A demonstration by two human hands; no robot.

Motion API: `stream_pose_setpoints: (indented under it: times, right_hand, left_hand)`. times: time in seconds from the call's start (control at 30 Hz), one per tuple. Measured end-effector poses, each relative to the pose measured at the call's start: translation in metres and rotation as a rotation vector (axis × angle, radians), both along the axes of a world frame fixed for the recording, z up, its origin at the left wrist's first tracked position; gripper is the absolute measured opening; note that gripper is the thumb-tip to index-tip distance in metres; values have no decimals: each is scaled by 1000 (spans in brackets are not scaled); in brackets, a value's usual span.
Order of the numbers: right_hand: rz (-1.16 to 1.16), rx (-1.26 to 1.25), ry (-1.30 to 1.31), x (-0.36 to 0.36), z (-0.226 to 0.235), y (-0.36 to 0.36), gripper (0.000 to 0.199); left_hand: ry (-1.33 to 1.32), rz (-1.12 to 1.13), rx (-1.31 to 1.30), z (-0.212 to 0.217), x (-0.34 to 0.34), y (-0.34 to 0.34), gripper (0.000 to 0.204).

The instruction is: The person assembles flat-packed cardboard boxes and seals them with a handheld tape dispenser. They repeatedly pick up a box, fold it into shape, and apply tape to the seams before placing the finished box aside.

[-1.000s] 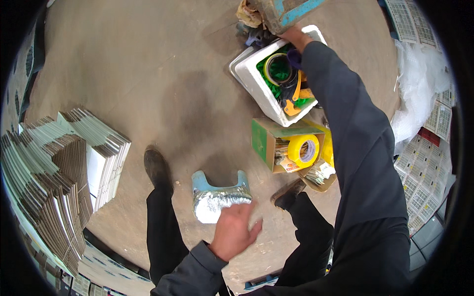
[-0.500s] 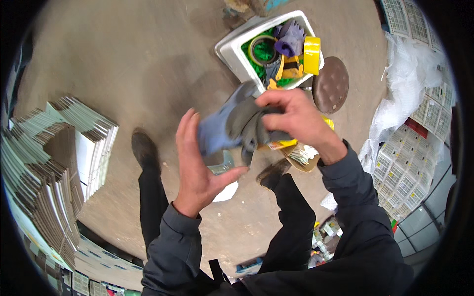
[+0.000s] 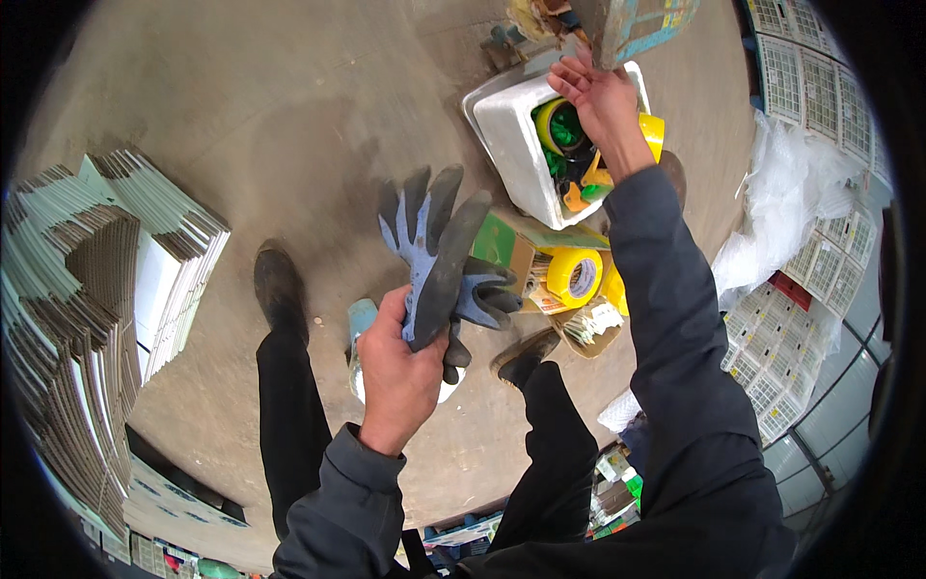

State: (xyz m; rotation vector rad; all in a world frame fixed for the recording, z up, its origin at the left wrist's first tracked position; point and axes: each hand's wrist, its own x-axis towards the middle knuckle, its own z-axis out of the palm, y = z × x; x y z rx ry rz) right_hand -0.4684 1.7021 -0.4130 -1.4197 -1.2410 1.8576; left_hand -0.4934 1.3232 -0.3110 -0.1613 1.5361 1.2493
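Head view: left hand (image 3: 400,372) alone now clamps its fingers on the grey-blue gloves (image 3: 439,256); right hand (image 3: 600,96) has let go, fingers apart over the white box (image 3: 511,135) at upper right.

Bare concrete floor (image 3: 241,106) under me, dusty, evenly lit. Stacks of flattened cardboard (image 3: 87,309) at my left. White plastic sheeting (image 3: 772,232) and pale gridded crates (image 3: 810,96) along my right edge.

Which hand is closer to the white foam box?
The right. The right hand reaches over the white foam box, at its far rim. The left hand is well away, nearer the person, holding grey-blue gloves.
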Motion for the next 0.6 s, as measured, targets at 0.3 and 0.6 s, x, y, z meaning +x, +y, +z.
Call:
stream_pose_setpoints:
  times: [0.3,0.6]
  right_hand:
    - [-63,-52,256,29,-67,75,28]
    - [9,200,196,12,-49,70,46]
  left_hand:
    - [252,-19,59,-10,0,-6,38]
    - [248,-101,15,-7,6,-5,37]
